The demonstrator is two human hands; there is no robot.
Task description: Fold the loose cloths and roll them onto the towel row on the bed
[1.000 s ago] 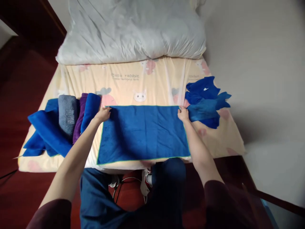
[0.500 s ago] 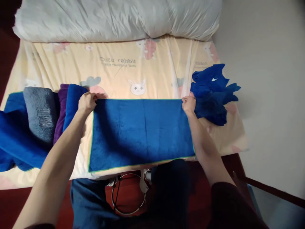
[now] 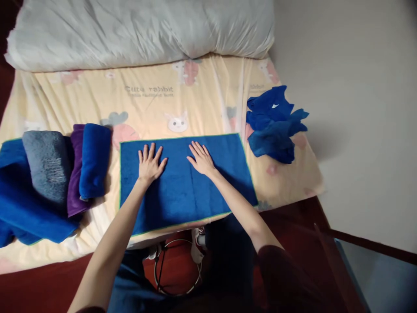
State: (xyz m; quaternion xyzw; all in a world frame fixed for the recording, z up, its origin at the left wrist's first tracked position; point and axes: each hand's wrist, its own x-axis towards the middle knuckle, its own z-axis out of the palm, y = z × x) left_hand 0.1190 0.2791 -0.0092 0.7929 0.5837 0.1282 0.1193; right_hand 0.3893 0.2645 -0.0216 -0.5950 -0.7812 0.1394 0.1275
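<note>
A blue towel (image 3: 177, 187) with a thin green edge lies spread flat near the front of the bed. My left hand (image 3: 150, 165) rests palm down on its left half, fingers spread. Right of the towel's middle, my right hand (image 3: 201, 159) also lies flat with its fingers stretched out. Neither hand grips anything. Left of the towel sit a rolled or folded blue towel (image 3: 95, 161), a purple one (image 3: 74, 191) and a grey-blue one (image 3: 48, 167) with stitched lettering. Farther left is a loosely heaped blue towel (image 3: 29, 204).
Crumpled blue cloth (image 3: 273, 126) lies at the bed's right side. A rolled white quilt (image 3: 140, 34) runs along the back over the yellow rabbit-print sheet (image 3: 150, 117). The wall (image 3: 352, 121) stands at the right. Below the bed edge, a white hoop (image 3: 177, 293) shows between my legs.
Both hands have let go of the towel's far corners. They have moved inward and now lie flat on it. The whole view has shifted slightly.
</note>
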